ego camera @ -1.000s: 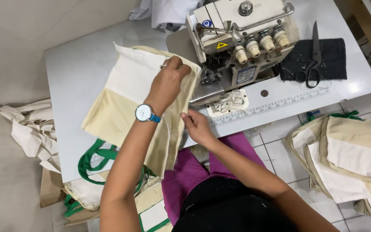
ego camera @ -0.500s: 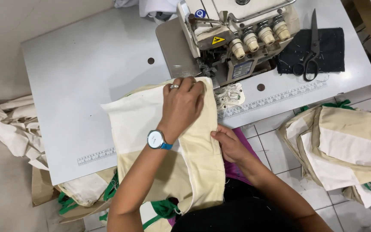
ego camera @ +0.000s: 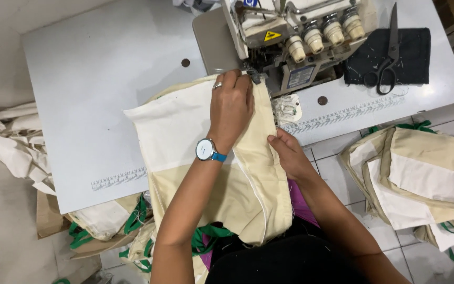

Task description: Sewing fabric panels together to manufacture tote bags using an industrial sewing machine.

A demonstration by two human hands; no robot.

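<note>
A cream and white cloth bag [ego camera: 185, 142] lies over the front edge of the white sewing table [ego camera: 90, 79]. My left hand [ego camera: 230, 108], with a ring and a blue-strapped watch, presses flat on the bag's top edge right at the presser foot of the overlock sewing machine [ego camera: 290, 37]. My right hand [ego camera: 285, 152] pinches the bag's right seam edge just below the machine. The bag's lower part hangs down onto my lap.
Black scissors [ego camera: 387, 52] rest on a dark cloth [ego camera: 411, 58] at the table's right. A stack of finished cream bags [ego camera: 421, 179] lies on the tiled floor to the right. More bags with green handles [ego camera: 106, 226] pile up at the lower left.
The bag has been pulled from the table's left toward me and turned, and its top edge now sits at the machine's presser foot. Both hands followed it.
</note>
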